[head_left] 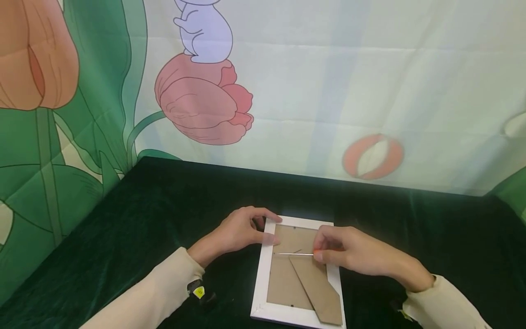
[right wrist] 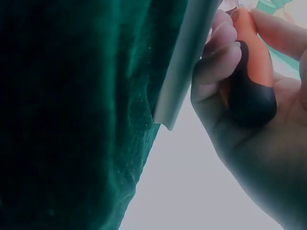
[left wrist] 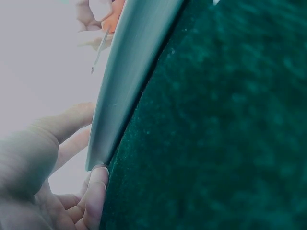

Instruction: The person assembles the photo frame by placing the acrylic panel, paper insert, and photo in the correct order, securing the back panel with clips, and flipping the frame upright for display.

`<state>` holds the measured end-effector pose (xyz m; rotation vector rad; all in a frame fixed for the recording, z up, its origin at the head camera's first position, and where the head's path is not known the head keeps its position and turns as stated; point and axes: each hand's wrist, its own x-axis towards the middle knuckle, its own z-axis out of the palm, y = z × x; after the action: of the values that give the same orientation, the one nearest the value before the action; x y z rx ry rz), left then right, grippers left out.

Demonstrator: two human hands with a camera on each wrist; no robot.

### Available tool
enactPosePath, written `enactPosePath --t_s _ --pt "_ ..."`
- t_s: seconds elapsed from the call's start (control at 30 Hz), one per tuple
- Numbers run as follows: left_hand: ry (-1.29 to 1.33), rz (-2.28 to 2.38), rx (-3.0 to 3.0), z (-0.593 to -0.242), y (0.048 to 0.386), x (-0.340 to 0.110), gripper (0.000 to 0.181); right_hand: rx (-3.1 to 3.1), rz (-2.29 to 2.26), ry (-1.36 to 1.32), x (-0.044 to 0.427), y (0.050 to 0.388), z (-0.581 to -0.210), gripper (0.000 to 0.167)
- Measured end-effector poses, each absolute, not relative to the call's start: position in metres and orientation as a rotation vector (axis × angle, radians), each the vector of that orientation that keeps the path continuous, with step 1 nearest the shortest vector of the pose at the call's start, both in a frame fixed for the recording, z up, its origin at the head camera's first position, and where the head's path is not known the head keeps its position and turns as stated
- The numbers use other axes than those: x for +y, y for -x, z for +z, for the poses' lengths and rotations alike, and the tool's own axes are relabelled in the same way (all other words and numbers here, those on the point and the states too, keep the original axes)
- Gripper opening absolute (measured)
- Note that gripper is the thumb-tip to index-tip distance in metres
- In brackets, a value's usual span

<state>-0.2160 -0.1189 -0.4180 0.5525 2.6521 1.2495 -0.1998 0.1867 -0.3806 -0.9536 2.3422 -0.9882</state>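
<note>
A white picture frame [head_left: 265, 274] lies back side up, its brown backing board [head_left: 283, 283] facing me. A brown easel stand [head_left: 318, 292] slants across the lower right of the board. My left hand [head_left: 242, 228] grips the frame by its upper left corner, thumb on the left border. My right hand [head_left: 357, 251] holds a screwdriver [right wrist: 259, 67] with an orange and black handle, fingers wrapped round it. The thin metal shaft [head_left: 293, 254] points left across the board, its tip near the left inner edge. The right wrist view shows the handle within the curled fingers.
A dark green velvet cloth [head_left: 197, 196] covers the table. Behind it hangs a printed curtain [head_left: 287, 91] with tulips and a rabbit. Small dark metal tabs [head_left: 292, 305] sit along the board's edges.
</note>
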Motion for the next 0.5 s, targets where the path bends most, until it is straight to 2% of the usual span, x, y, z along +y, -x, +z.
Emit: enactPosePath --t_s 0.5 --pt "-0.549 1.243 2.652 -0.4185 0.2166 -0.1183 0.043 2.295 -1.015 0.941 0.1884 0.2 -0.3824 0.01"
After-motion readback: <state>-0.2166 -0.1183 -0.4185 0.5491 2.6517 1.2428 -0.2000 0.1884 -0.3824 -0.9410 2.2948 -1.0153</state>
